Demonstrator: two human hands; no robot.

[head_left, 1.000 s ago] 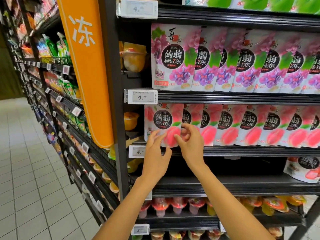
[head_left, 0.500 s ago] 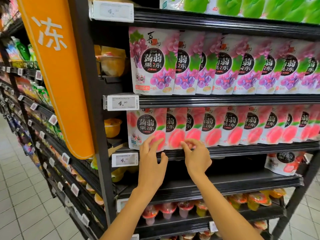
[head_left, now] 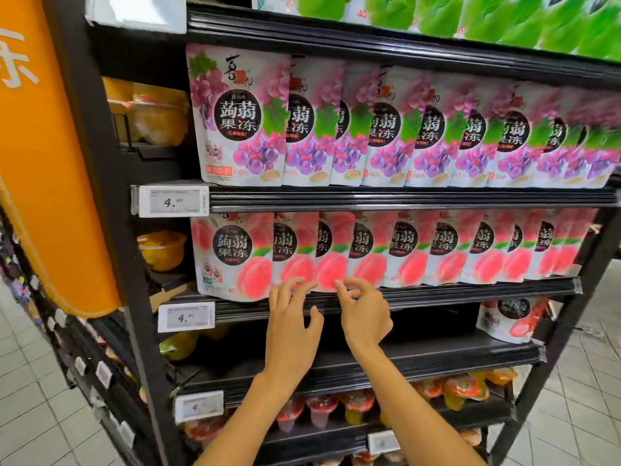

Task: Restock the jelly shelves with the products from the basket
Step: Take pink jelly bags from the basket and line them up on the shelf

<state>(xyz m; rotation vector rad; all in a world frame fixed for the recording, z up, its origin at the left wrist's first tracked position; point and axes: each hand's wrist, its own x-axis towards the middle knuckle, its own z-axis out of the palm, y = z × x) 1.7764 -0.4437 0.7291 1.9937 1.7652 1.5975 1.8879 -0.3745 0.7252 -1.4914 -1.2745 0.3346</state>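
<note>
**Peach jelly pouches (head_left: 255,257) in a full row, both hands at their lower edge**

Peach jelly pouches stand upright and overlapping on the shelf just above the fingers, running from the left post to the right one; their bottom edges sit right behind the black shelf lip (head_left: 470,290). Left hand (head_left: 292,327) raised with its back to the camera; fingers (head_left: 292,284) spread apart, only slightly bent, holding nothing; the tips reach the bottom edge of the second and third pouch from the left; too blurred to tell if they actually touch. Right hand (head_left: 364,317) just beside the left one, the two hands apart; its fingers (head_left: 349,284) loosely curled, index and thumb close together at the bottom of the fourth pouch and the lip; cannot tell whether they pinch the pouch edge or hold nothing.

One shelf up from the fingers: grape jelly pouches (head_left: 242,119), same overlapping row. Higher still: green pouches (head_left: 437,15), cut off by the frame top. Left of the left fingers, on the lip: white price tag (head_left: 186,317) reading 4-something. Below the wrists: a dark shelf with a single red-and-white pouch (head_left: 507,319), well to the right of the right fingers. Under the forearms: jelly cups (head_left: 322,412) in red, yellow and orange. Far left of the fingers: orange sign (head_left: 43,163) on the rack end; yellow cups (head_left: 163,250) between sign and pouches.
</note>
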